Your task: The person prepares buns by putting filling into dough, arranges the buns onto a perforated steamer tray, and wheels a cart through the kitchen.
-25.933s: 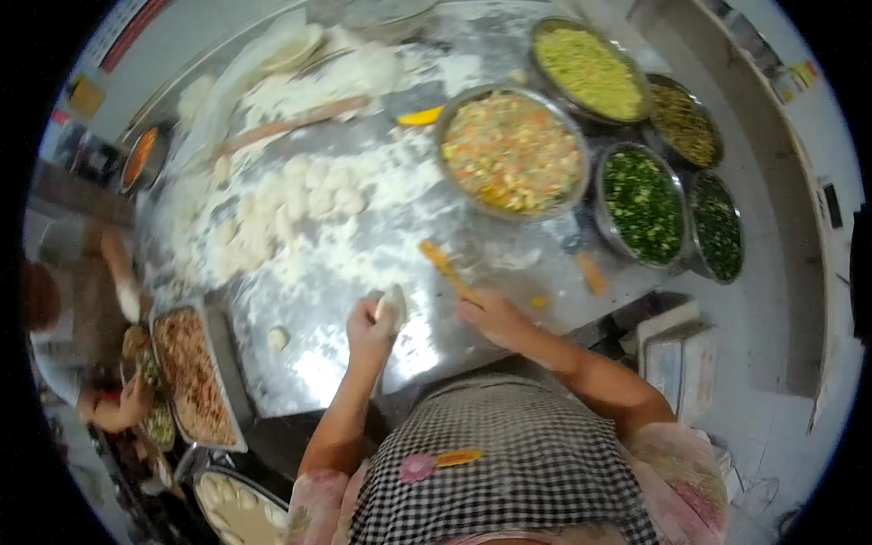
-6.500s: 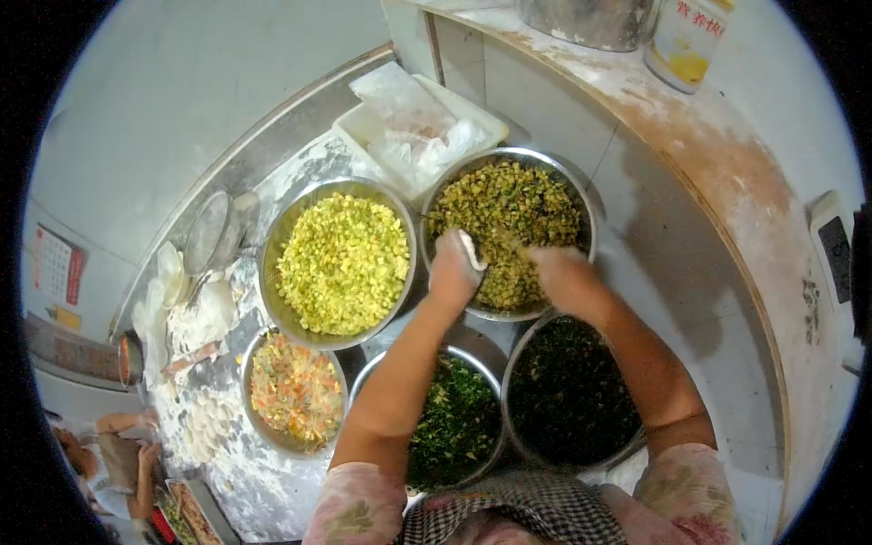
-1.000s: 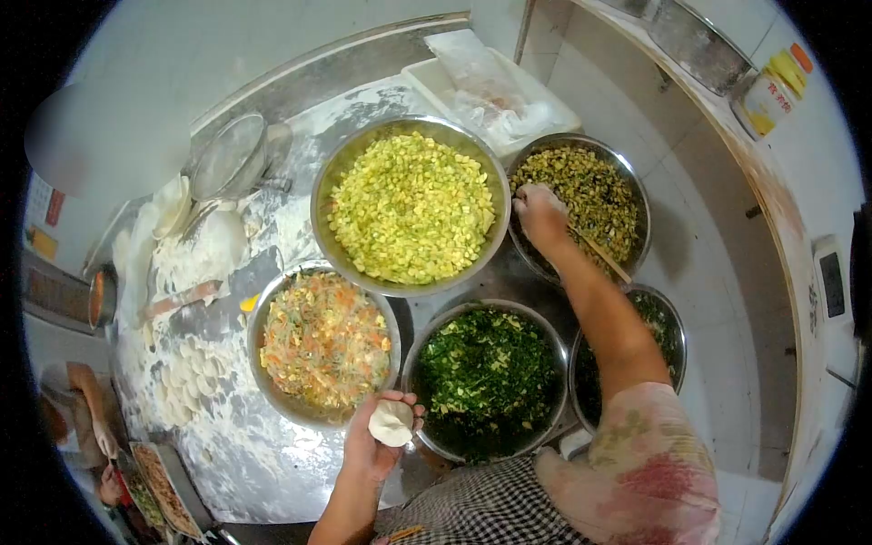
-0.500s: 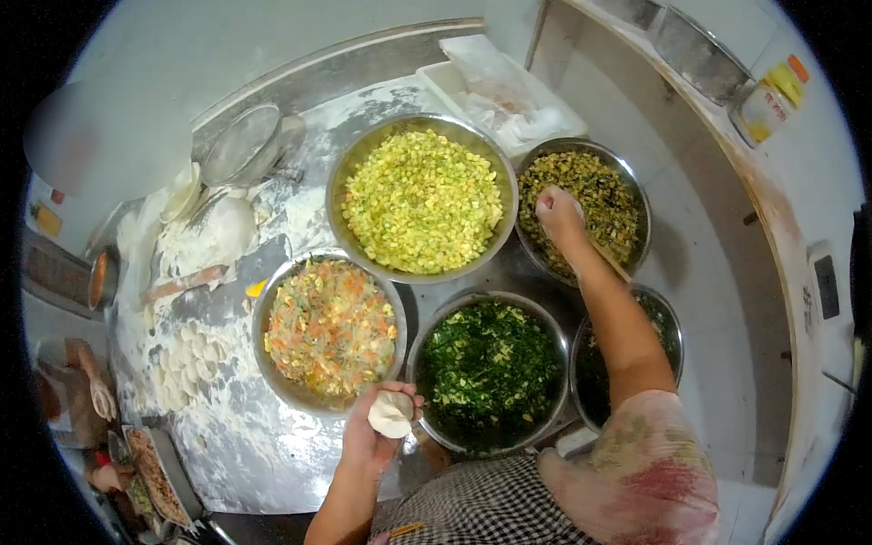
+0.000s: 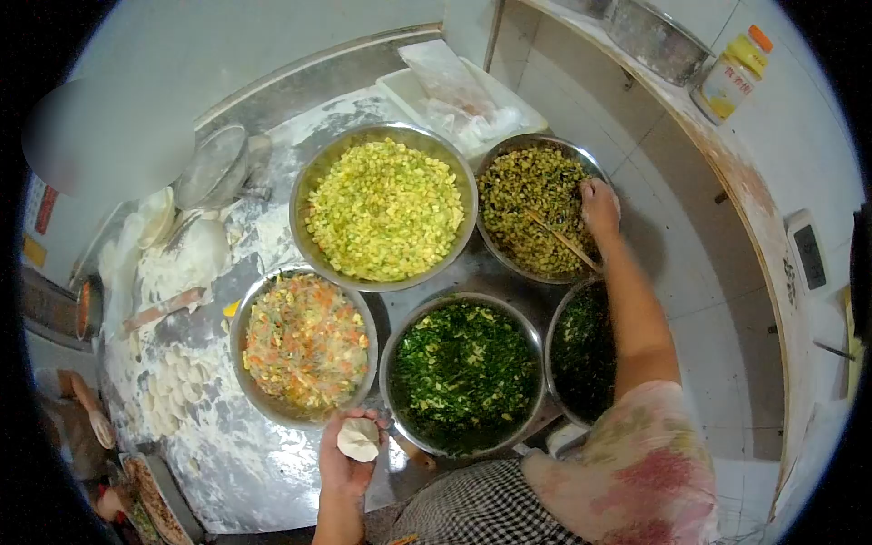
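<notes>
My left hand [image 5: 343,454] is closed round a pale dough piece [image 5: 359,440], near the front rims of the bowl of noodle, carrot and egg mix [image 5: 307,350] and the bowl of chopped greens [image 5: 465,372]. At the right rim of the bowl of olive-green diced filling [image 5: 531,204], my right hand [image 5: 600,207] has its fingers curled together; what they hold, if anything, is hidden. A wooden stick [image 5: 565,242] lies in that filling, its end over the rim. Left of it stands a bowl of yellow-green filling [image 5: 383,209].
A bowl of dark greens [image 5: 584,350] stands at the right. Dough pieces [image 5: 175,386] and a rolling pin [image 5: 163,310] lie on the floured table at the left. Another person's arm [image 5: 88,406] shows near a filling tray [image 5: 156,490]. A white tray [image 5: 400,89] stands behind.
My right hand has moved from the left part of the olive-green filling to the bowl's right rim, uncovering more of the stick. My left hand still holds the dough. The view has shifted slightly.
</notes>
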A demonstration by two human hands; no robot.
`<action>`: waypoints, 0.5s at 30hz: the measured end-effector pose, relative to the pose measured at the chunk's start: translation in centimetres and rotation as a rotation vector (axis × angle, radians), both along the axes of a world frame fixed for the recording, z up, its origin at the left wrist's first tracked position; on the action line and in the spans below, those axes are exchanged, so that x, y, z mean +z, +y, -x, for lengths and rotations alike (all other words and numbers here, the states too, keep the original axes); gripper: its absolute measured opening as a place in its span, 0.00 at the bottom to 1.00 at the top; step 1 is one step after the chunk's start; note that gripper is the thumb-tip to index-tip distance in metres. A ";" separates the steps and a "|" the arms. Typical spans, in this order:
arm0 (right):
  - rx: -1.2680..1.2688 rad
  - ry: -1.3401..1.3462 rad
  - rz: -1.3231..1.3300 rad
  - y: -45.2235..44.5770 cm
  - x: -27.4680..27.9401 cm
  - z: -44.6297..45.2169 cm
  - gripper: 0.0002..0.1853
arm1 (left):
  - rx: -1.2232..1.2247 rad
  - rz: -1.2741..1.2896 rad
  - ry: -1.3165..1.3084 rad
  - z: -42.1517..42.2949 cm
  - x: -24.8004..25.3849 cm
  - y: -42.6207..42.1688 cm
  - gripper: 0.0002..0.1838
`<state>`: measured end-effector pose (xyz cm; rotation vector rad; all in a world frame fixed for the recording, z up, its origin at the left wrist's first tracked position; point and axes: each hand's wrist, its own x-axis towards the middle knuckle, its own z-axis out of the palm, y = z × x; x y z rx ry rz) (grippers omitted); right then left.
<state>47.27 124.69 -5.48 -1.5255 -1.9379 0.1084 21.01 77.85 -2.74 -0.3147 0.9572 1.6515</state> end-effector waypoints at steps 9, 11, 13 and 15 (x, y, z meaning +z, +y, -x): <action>0.359 -0.268 0.236 -4.3 0.3 7.8 0.14 | 0.003 0.024 -0.001 -0.7 -0.2 1.1 0.15; 0.393 -0.342 0.186 -4.7 -0.4 9.3 0.15 | 0.004 0.016 -0.004 -0.7 0.0 1.3 0.16; 0.430 -0.372 0.068 -5.1 -1.2 10.5 0.14 | 0.012 0.003 0.001 -0.6 0.0 1.4 0.16; 0.392 -0.507 0.022 -3.2 -4.4 10.8 0.12 | -0.011 0.028 -0.041 -0.5 0.1 1.1 0.18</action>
